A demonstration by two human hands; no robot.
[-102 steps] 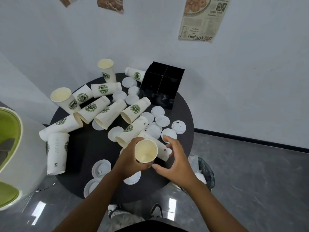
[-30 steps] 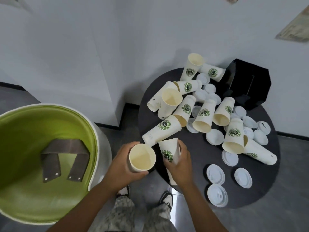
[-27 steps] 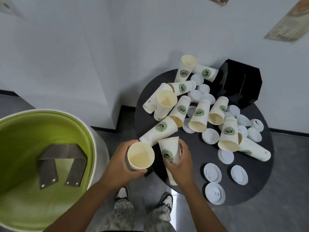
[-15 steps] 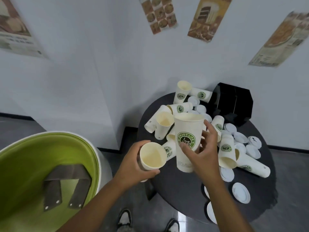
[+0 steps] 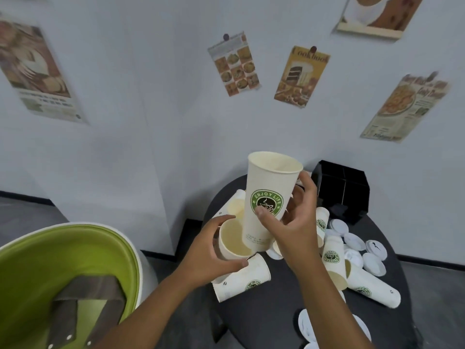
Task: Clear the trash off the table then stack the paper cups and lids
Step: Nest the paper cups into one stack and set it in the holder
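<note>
Gripping a tall cup (image 5: 269,197) upright in our right hand (image 5: 292,222), fingers curled round it, we hold its base at the mouth of a second cup (image 5: 232,241) clasped in our left hand (image 5: 208,255), above the table (image 5: 264,311) strewn with cups and lids (image 5: 352,241).

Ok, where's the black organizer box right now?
In the head view, the black organizer box sits at the far edge of the round table, against the wall, just right of the upright cup in the right hand.
</note>
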